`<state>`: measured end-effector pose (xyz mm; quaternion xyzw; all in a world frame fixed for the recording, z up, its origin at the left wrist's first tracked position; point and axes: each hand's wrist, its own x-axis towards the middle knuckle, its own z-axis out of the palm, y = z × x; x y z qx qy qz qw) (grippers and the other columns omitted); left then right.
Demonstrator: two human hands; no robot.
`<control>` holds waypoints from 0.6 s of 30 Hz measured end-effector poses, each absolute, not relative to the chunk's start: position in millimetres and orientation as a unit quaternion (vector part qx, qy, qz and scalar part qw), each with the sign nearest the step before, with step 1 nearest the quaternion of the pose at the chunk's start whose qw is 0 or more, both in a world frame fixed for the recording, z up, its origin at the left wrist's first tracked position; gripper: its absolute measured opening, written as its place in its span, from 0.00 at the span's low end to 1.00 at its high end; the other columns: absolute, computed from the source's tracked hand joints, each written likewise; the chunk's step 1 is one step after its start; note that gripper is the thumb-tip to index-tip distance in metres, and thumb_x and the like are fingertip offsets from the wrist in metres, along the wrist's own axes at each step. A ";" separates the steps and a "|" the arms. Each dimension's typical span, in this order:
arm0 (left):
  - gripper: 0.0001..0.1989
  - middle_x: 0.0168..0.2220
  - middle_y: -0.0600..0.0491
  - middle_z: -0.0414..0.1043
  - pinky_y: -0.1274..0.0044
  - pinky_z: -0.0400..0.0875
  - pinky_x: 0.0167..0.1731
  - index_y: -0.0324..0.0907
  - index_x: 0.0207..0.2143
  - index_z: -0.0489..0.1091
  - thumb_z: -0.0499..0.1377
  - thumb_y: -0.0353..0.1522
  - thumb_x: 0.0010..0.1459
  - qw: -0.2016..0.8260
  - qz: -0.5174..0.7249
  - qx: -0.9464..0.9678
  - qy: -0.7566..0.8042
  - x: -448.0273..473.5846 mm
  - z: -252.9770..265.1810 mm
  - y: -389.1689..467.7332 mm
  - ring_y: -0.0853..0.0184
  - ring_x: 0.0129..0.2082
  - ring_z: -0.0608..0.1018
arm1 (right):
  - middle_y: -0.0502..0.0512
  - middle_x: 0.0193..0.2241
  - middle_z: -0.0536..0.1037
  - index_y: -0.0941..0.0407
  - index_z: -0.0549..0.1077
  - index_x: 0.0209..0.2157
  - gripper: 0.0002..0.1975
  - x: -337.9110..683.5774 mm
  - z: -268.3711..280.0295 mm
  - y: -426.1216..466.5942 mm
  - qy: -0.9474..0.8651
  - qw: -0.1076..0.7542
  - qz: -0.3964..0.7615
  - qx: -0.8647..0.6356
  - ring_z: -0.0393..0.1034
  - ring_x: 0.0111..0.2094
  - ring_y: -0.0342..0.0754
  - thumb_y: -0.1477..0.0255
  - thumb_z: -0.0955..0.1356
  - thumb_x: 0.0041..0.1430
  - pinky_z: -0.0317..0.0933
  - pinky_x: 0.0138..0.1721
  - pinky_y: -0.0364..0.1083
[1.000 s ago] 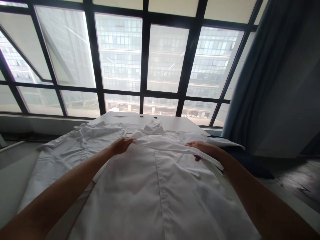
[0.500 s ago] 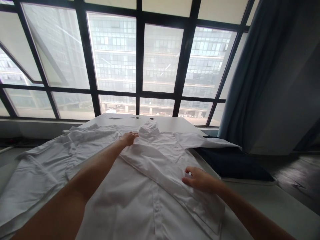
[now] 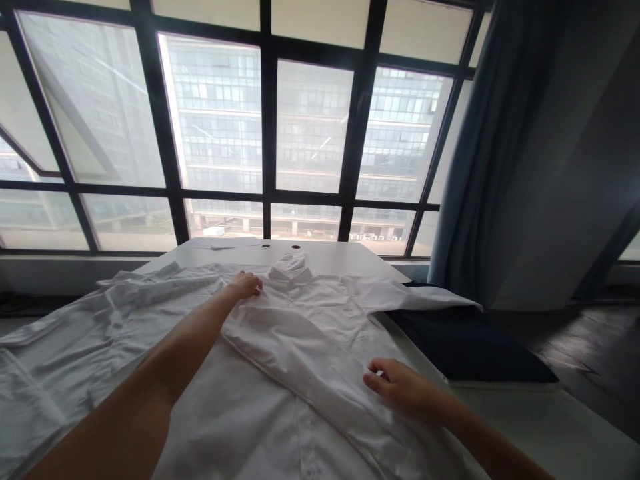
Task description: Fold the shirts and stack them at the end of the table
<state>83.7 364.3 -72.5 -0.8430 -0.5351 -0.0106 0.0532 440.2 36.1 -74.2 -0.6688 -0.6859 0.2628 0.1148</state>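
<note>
A white button-up shirt (image 3: 260, 407) lies spread before me, its collar (image 3: 290, 267) at the far end and a sleeve (image 3: 295, 347) folded diagonally across the body. Near the collar, my left hand (image 3: 247, 285) is closed on the shirt's shoulder cloth, fingers curled. Lower down on the right, my right hand (image 3: 395, 385) rests at the sleeve's edge with thumb and index finger curved together in a pinch on the cloth. The pinched fold itself is mostly hidden. The other sleeve (image 3: 425, 297) stretches out to the right.
More rumpled white cloth (image 3: 100, 333) covers the left side. A dark navy folded cloth (image 3: 475, 347) lies right, partly under the outstretched sleeve. Papers (image 3: 220, 243) are on the white table (image 3: 335, 253) at the back. Beyond are windows (image 3: 310, 127) and a blue curtain (image 3: 470, 167).
The view has shifted, so everything sits slightly lower and further left. My left hand's fingers have curled more at the shoulder. My right hand has kept about the same pose.
</note>
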 end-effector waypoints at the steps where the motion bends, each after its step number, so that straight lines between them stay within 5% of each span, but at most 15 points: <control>1: 0.12 0.48 0.44 0.78 0.64 0.60 0.56 0.47 0.41 0.79 0.62 0.40 0.57 0.055 -0.010 -0.836 -0.546 84.4 -74.1 365.4 0.54 0.51 0.75 | 0.57 0.36 0.77 0.58 0.73 0.39 0.13 439.9 -73.8 35.8 -0.684 0.114 0.264 -0.670 0.70 0.38 0.51 0.63 0.63 0.66 0.59 0.36 0.44; 9: 0.16 0.47 0.33 0.76 0.68 0.71 0.45 0.33 0.45 0.76 0.57 0.37 0.62 0.040 -0.035 -0.786 -0.616 93.2 -87.4 359.9 0.50 0.47 0.79 | 0.60 0.42 0.77 0.58 0.73 0.44 0.16 438.7 -71.6 32.1 -0.688 0.116 0.254 -0.669 0.71 0.43 0.54 0.61 0.66 0.62 0.61 0.43 0.46; 18: 0.24 0.48 0.35 0.76 0.69 0.71 0.42 0.37 0.50 0.71 0.46 0.44 0.67 0.043 -0.115 -0.726 -0.676 81.9 -65.5 350.2 0.52 0.46 0.79 | 0.64 0.55 0.70 0.60 0.71 0.54 0.30 448.6 -72.4 29.9 -0.648 0.152 0.328 -0.670 0.66 0.55 0.60 0.56 0.70 0.54 0.60 0.55 0.49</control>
